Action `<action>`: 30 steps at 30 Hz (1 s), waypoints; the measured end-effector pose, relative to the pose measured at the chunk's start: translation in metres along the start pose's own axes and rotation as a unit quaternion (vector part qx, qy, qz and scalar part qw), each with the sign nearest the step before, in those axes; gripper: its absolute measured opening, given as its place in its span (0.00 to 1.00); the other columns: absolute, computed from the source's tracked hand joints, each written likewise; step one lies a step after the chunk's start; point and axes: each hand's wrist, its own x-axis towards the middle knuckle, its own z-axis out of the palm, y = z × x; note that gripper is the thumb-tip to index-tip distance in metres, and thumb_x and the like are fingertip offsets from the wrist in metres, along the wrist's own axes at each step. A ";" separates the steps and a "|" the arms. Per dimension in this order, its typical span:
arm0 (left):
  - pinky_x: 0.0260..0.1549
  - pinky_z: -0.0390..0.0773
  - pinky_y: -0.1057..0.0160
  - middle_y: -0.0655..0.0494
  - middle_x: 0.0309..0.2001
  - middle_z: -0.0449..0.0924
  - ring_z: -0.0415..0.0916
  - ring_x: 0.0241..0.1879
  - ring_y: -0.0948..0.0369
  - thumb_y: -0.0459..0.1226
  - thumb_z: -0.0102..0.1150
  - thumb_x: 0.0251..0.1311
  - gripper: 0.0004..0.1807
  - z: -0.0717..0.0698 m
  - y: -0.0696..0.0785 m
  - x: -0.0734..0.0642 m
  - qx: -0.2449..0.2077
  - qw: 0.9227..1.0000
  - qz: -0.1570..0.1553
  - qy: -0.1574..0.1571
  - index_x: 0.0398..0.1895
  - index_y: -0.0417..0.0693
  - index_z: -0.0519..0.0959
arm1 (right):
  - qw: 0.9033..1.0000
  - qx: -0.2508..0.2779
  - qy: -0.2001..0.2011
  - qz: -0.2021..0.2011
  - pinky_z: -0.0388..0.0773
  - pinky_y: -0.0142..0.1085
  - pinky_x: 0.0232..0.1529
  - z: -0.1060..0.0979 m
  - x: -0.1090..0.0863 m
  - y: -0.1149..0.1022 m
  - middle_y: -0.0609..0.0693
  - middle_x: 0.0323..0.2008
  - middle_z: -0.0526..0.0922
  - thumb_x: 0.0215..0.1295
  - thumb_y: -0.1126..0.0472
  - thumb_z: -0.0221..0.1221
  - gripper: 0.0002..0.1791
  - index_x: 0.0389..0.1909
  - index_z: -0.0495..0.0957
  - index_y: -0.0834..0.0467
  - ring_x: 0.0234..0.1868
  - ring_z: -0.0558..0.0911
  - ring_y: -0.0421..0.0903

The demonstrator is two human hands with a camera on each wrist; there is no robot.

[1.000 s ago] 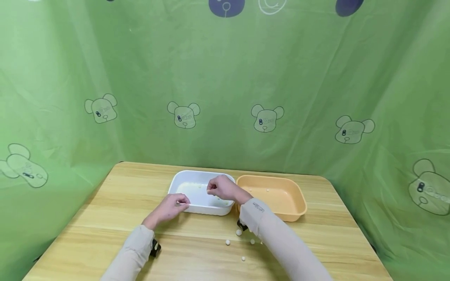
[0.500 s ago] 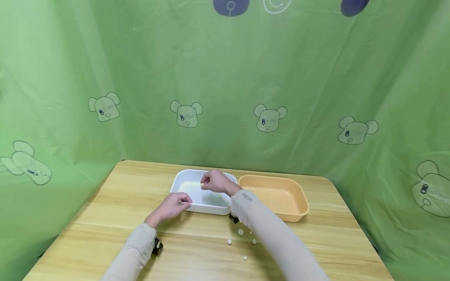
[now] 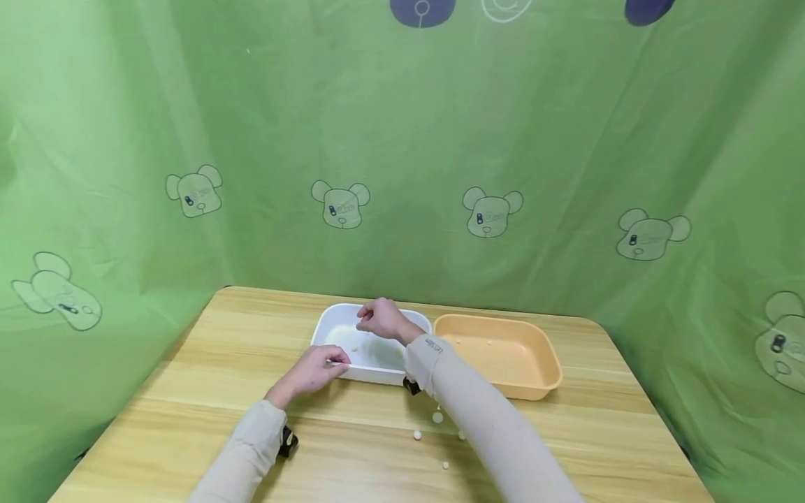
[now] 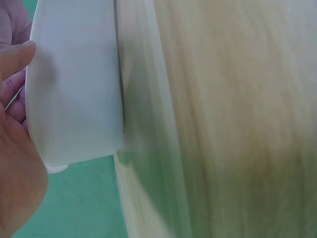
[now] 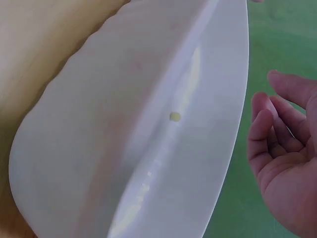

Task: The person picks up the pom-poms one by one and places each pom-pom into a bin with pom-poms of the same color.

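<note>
A white plastic basin (image 3: pixel 372 374) stands near the back of the table. My left hand (image 3: pixel 312 368) grips its near left rim; in the left wrist view the thumb (image 4: pixel 19 57) lies on the outer wall, with the fingers behind the rim. Over the basin's far side hovers my right hand (image 3: pixel 382 318). Its fingers are loosely curled in the right wrist view, the thumb (image 5: pixel 292 88) stands apart from them, and nothing shows between. Inside the basin lie small pale yellow pieces, one of them a roundish yellow piece (image 5: pixel 175 116) near the wall.
An orange basin (image 3: pixel 539 389) stands right beside the white one, with a few small white bits inside. Several small white balls, such as this ball (image 3: pixel 418 435), lie on the wooden table (image 3: pixel 352 454) in front. A green curtain (image 3: pixel 402 265) rises behind the table.
My right hand has moved left and farther back over the white basin. A yellowish bit showed at its fingertips half a second ago; none shows there now. The left hand keeps its hold.
</note>
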 end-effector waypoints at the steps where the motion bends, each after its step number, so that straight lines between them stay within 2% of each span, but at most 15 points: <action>1: 0.45 0.76 0.58 0.63 0.35 0.81 0.77 0.40 0.62 0.39 0.60 0.61 0.05 0.001 0.001 0.001 -0.001 1.000 0.001 -0.002 0.32 0.49 0.81 | 1.000 0.001 0.002 0.004 0.77 0.29 0.35 0.000 0.000 0.001 0.49 0.30 0.83 0.55 0.64 0.66 0.14 0.43 0.81 0.66 0.30 0.80 0.40; 8: 0.45 0.76 0.58 0.63 0.35 0.81 0.77 0.39 0.62 0.38 0.60 0.60 0.03 0.002 0.004 0.002 -0.006 1.000 0.007 -0.001 0.32 0.49 0.81 | 1.000 0.000 -0.001 0.007 0.77 0.29 0.33 -0.006 -0.008 0.002 0.49 0.30 0.83 0.57 0.64 0.65 0.12 0.41 0.82 0.64 0.30 0.80 0.41; 15: 0.47 0.75 0.56 0.65 0.35 0.80 0.77 0.41 0.62 0.38 0.60 0.59 0.03 0.000 0.003 0.000 -0.018 1.000 -0.019 -0.001 0.32 0.50 0.80 | 1.000 -0.002 -0.019 0.002 0.77 0.30 0.31 -0.016 -0.022 -0.001 0.47 0.28 0.83 0.59 0.62 0.62 0.09 0.38 0.82 0.62 0.28 0.79 0.39; 22: 0.48 0.75 0.54 0.63 0.35 0.80 0.77 0.42 0.60 0.39 0.61 0.59 0.04 -0.001 0.006 -0.002 -0.019 0.999 -0.026 -0.005 0.32 0.49 0.80 | 1.000 -0.022 -0.014 -0.010 0.76 0.31 0.33 -0.033 -0.059 0.006 0.45 0.27 0.81 0.61 0.62 0.61 0.06 0.36 0.82 0.60 0.29 0.77 0.39; 30: 0.45 0.76 0.56 0.61 0.36 0.80 0.76 0.40 0.61 0.33 0.61 0.57 0.05 -0.003 0.019 0.000 -0.022 0.999 -0.025 -0.001 0.37 0.44 0.81 | 0.999 -0.035 0.001 -0.012 0.77 0.32 0.35 -0.066 -0.109 0.037 0.45 0.29 0.80 0.61 0.62 0.60 0.08 0.37 0.82 0.61 0.32 0.77 0.39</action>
